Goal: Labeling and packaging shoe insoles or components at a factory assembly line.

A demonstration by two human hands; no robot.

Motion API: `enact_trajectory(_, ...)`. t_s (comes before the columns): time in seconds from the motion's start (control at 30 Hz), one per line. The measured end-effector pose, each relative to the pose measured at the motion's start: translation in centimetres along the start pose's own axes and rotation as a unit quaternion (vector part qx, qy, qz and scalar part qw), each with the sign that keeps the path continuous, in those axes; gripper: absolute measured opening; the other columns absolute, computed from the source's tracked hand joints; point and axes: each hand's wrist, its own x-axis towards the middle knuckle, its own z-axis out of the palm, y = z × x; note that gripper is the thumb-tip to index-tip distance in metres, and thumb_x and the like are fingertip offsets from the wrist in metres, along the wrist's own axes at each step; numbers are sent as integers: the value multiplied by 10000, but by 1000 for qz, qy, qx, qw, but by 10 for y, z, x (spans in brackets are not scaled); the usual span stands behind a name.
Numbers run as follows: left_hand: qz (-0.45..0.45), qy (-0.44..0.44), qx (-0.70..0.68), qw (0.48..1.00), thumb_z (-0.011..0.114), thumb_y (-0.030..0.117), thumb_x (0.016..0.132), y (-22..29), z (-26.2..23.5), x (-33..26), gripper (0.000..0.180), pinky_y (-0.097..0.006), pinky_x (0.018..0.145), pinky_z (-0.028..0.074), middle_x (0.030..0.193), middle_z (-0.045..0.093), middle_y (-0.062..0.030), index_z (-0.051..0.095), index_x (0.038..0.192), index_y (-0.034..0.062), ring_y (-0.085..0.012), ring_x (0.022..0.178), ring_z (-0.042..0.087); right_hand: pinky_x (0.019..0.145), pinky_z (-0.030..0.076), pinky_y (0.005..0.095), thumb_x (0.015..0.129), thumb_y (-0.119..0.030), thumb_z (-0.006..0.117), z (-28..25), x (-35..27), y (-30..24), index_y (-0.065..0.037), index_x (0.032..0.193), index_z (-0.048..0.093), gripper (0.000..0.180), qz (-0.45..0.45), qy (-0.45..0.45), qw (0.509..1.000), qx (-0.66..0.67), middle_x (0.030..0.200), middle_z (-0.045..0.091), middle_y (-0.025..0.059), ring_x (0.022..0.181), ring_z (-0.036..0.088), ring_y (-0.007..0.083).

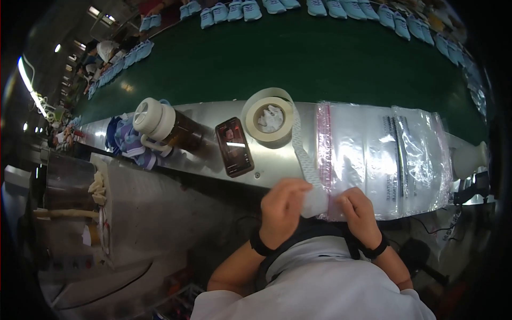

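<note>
A strip of white labels (302,160) runs from a label roll (248,120) toward me, its end lying over the pink edge of a clear plastic bag. My left hand (281,210) is closed in a pinch on the strip's near end. Beside it, my right hand (361,216) has its thumb and fingers pressed together at the bag's near edge. What lies between those fingertips is too small to tell. Clear zip bags (354,154) with pink edges lie flat and overlapping on the metal ledge.
Left of the roll lie a phone (234,146) with a lit screen and a brown bottle (186,133) with a white lid. Blue-purple cloth (128,136) sits farther left. Beyond the ledge is a green belt (213,69), with light-blue shoes (234,10) lined along its far side.
</note>
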Motion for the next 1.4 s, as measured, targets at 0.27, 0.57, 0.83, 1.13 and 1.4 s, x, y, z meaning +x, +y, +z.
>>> enact_trajectory(0.27, 84, -309, 253, 913, 643, 358, 804, -29, 34, -29, 538, -455, 982, 356, 1293, 485, -163, 532, 1168, -23, -324, 1227, 425, 855, 339, 424, 691, -174, 725, 14, 27, 16, -40, 883, 550, 293, -36, 216, 926, -308, 1061, 512, 131, 1007, 471, 311)
enact_trajectory(0.57, 70, -294, 250, 920, 624, 386, 818, -36, 32, -38, 542, -441, 992, 351, 1301, 491, -133, 543, 1173, -16, -295, 1241, 422, 866, 326, 426, 691, -159, 721, 19, 28, 23, -59, 862, 539, 269, -47, 227, 925, -301, 1059, 505, 121, 1026, 457, 298)
enact_trajectory(0.83, 69, -293, 247, 921, 608, 387, 830, -35, 31, -36, 524, -440, 993, 350, 1311, 482, -131, 551, 1166, -11, -293, 1251, 409, 868, 331, 419, 706, -116, 696, 17, 29, 45, -47, 855, 530, 234, -37, 224, 915, -334, 1027, 512, 107, 999, 463, 305)
enact_trajectory(1.13, 74, -283, 250, 923, 618, 378, 824, -30, 31, -33, 514, -434, 988, 356, 1281, 508, -137, 557, 1157, -9, -305, 1233, 426, 859, 332, 416, 678, -138, 726, 15, 30, 24, -55, 851, 523, 279, -54, 238, 924, -293, 1001, 514, 104, 980, 468, 303)
enact_trajectory(1.4, 76, -286, 241, 924, 637, 338, 816, -34, 32, -33, 480, -397, 966, 379, 1264, 526, -132, 570, 1142, -7, -303, 1201, 455, 818, 337, 429, 710, -106, 687, 10, 30, 36, -46, 867, 518, 239, -8, 221, 927, -302, 962, 512, 93, 932, 471, 292)
